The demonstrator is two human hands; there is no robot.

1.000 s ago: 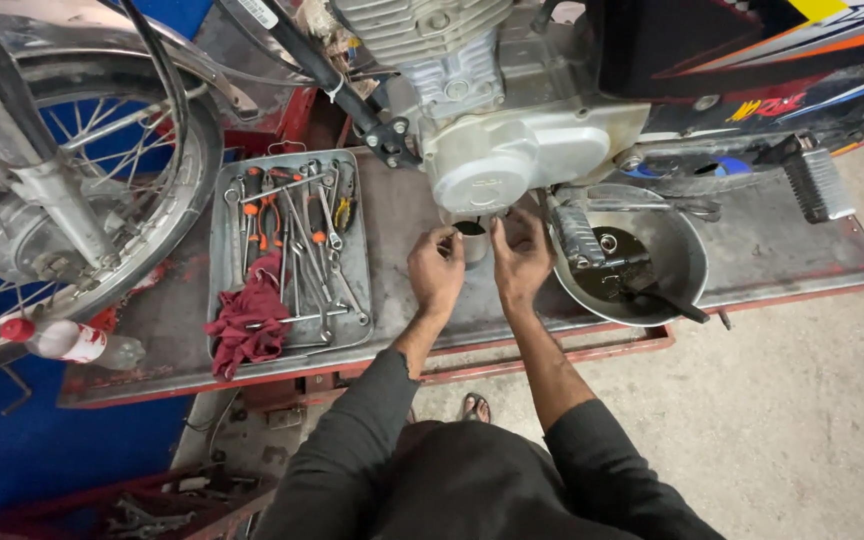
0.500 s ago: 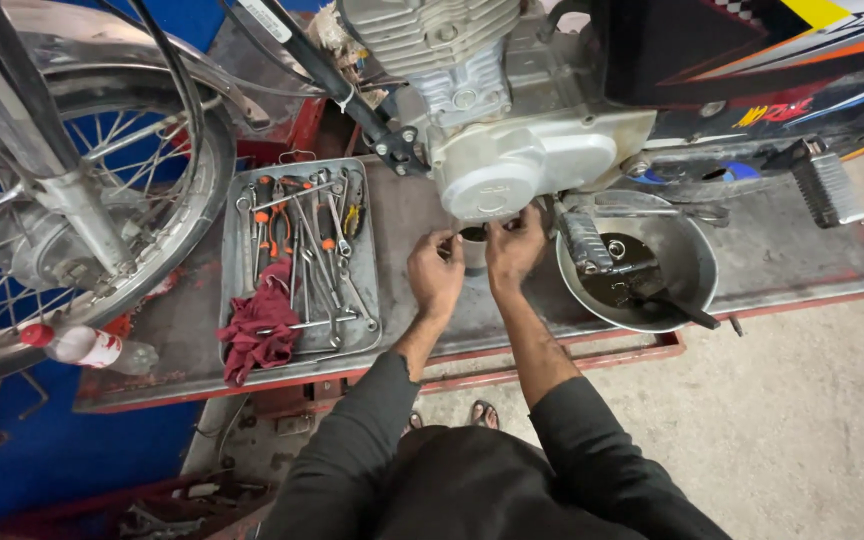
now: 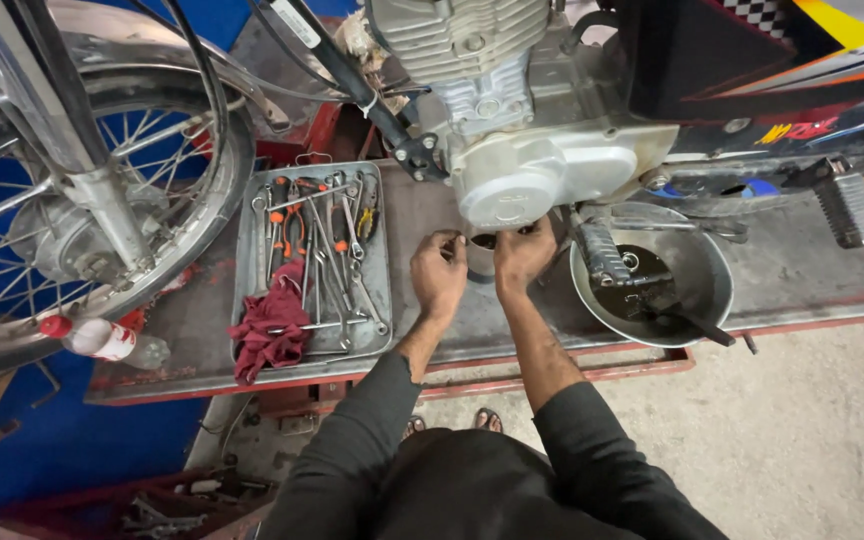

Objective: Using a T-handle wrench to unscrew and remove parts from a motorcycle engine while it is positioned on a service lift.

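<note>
A person in dark sleeves crouches at a motorcycle raised on a metal counter [image 3: 802,275], both hands reaching under the engine [image 3: 542,130]. Far out to the left of the left hand [image 3: 439,275] stands the spoked front wheel [image 3: 82,200], with a small plastic bottle [image 3: 102,340] with a red cap lying on the counter below it. Nearer the left hand, just to its left, a shallow metal tray [image 3: 377,300] holds wrenches, pliers and screwdrivers [image 3: 327,235], and a crumpled red rag [image 3: 270,330] spills over its front corner. The left hand is curled with fingers bent around the left side of a small dark cup-like container [image 3: 482,255] that sits between the two hands, directly beneath the rounded silver engine cover [image 3: 542,175]. The right hand [image 3: 524,250] is cupped against the container's right side, fingers reaching up toward the underside of the cover; how firmly either hand grips cannot be told, since the fingertips are hidden. Just to the right of the right hand, a round metal pan [image 3: 707,270] rests on the counter holding dark oil, with a ribbed footpeg [image 3: 602,250] hanging over its rim. Farther right, a second footrest [image 3: 852,208] juts out above the counter.
</note>
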